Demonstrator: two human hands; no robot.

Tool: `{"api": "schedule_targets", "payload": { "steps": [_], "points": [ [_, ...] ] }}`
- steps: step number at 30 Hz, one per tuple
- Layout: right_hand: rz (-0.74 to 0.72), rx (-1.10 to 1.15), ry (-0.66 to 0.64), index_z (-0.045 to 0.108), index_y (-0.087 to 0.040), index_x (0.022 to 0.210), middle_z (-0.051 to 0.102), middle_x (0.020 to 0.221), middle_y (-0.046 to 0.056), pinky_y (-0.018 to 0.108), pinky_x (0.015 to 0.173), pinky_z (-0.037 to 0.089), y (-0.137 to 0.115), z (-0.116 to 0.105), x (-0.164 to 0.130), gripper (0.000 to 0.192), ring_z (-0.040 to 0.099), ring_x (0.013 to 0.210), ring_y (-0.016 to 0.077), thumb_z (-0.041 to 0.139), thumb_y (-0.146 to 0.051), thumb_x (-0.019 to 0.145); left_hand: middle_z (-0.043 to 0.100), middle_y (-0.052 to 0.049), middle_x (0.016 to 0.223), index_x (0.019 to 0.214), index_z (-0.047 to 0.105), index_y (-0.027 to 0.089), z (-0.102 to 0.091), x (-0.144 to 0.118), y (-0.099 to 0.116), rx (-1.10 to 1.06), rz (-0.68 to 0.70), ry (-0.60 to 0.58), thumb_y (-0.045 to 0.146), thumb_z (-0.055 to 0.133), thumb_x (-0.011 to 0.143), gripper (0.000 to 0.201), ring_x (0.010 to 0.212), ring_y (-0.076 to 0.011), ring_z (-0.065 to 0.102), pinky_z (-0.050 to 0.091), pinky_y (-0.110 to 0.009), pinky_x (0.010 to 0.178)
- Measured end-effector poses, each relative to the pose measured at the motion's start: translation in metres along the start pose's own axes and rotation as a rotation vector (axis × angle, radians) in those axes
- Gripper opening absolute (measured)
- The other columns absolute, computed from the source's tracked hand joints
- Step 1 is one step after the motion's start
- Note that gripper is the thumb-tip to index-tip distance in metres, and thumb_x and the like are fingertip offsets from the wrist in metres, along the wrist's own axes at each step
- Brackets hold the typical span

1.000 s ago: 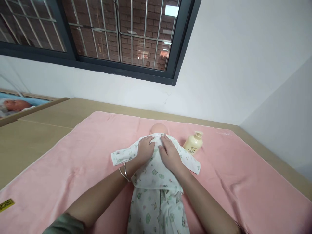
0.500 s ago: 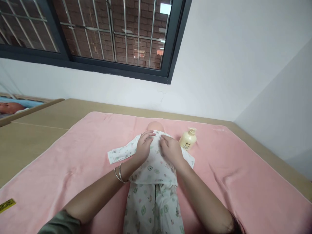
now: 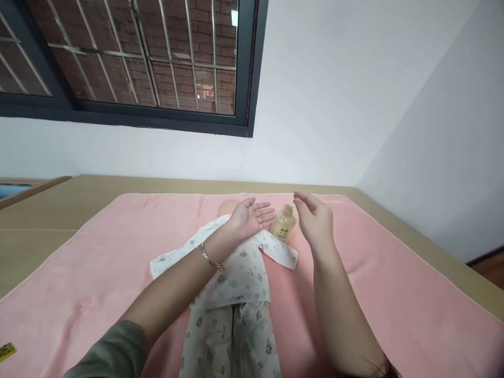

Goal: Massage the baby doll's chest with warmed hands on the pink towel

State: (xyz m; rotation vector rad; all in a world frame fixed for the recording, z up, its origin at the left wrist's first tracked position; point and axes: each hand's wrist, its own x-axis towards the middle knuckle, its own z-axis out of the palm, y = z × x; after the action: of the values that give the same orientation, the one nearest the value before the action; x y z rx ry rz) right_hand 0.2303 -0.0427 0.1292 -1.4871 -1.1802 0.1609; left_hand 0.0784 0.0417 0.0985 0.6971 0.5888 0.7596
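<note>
Both hands are lifted off the doll and hold nothing: the left hand (image 3: 249, 216) is turned palm up with its fingers spread flat, and the right hand (image 3: 315, 219) hangs a little to the right of it, fingers loosely curled and apart, with the lotion bottle showing in the gap between the two. Under everything runs the tan worktop (image 3: 98, 194), pushed against the white wall below a dark-framed window, and most of it is covered by a pink towel (image 3: 394, 283) laid flat with a few soft creases. On the towel lies the baby doll (image 3: 232, 294), head toward the far wall, legs toward the near edge, dressed in a white printed top and matching trousers; the top looks closed over the chest and its sleeves are spread out left and right, so I would judge the dressing as good as done, with nothing visibly left open. Only a sliver of the head shows past the left wrist. Just beyond the doll's right sleeve stands the cream lotion bottle (image 3: 284, 224), upright, cap on, near both hands but touched by neither. A thin bangle (image 3: 210, 259) sits on the left wrist, and a small yellow tag (image 3: 7, 350) lies at the towel's near left corner.
</note>
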Motion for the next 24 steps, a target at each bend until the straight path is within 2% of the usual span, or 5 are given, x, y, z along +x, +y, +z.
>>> {"api": "schedule_targets", "payload": {
  "steps": [6, 9, 13, 17, 24],
  "points": [
    [-0.004, -0.011, 0.045, 0.072, -0.018, 0.116, 0.073, 0.116, 0.009, 0.042, 0.102, 0.051, 0.012, -0.009, 0.008, 0.039, 0.067, 0.11, 0.0242, 0.051, -0.033, 0.087, 0.053, -0.027, 0.141, 0.142, 0.043, 0.004, 0.025, 0.018, 0.004, -0.216, -0.131, 0.033, 0.039, 0.034, 0.099, 0.057, 0.127, -0.0285, 0.06, 0.058, -0.033, 0.093],
    [-0.027, -0.109, -0.058, 0.07, -0.018, 0.122, 0.068, 0.128, 0.009, 0.041, 0.109, 0.046, 0.017, 0.002, 0.007, 0.043, 0.062, 0.123, 0.0237, 0.044, -0.024, 0.088, 0.053, -0.027, 0.141, 0.143, 0.041, 0.003, 0.031, 0.021, 0.002, -0.287, -0.149, 0.045, 0.035, 0.037, 0.097, 0.057, 0.126, -0.0287, 0.06, 0.059, -0.032, 0.09],
    [-0.068, -0.399, -0.279, 0.066, -0.014, 0.128, 0.052, 0.147, 0.013, 0.051, 0.122, 0.026, 0.024, 0.02, 0.007, 0.051, 0.044, 0.141, 0.0261, 0.037, -0.011, 0.086, 0.056, -0.027, 0.137, 0.144, 0.041, 0.003, 0.029, 0.024, 0.0, -0.312, -0.161, 0.063, 0.034, 0.038, 0.096, 0.057, 0.123, -0.0284, 0.063, 0.06, -0.033, 0.09],
    [-0.082, -0.6, -0.358, 0.063, -0.01, 0.13, 0.049, 0.148, 0.017, 0.06, 0.123, 0.013, 0.025, 0.03, 0.007, 0.05, 0.039, 0.145, 0.0278, 0.035, -0.011, 0.089, 0.055, -0.027, 0.139, 0.146, 0.039, 0.003, 0.011, 0.013, -0.003, -0.293, -0.203, 0.055, 0.033, 0.039, 0.095, 0.058, 0.122, -0.0285, 0.063, 0.06, -0.036, 0.091],
    [-0.111, -0.557, -0.324, 0.068, -0.016, 0.121, 0.059, 0.14, 0.014, 0.065, 0.12, 0.008, 0.026, 0.027, 0.008, 0.048, 0.045, 0.139, 0.0264, 0.032, -0.012, 0.089, 0.055, -0.026, 0.14, 0.146, 0.039, 0.006, -0.039, -0.038, 0.003, -0.308, -0.227, 0.107, 0.03, 0.037, 0.096, 0.056, 0.124, -0.0283, 0.063, 0.058, -0.038, 0.094]
  ]
}}
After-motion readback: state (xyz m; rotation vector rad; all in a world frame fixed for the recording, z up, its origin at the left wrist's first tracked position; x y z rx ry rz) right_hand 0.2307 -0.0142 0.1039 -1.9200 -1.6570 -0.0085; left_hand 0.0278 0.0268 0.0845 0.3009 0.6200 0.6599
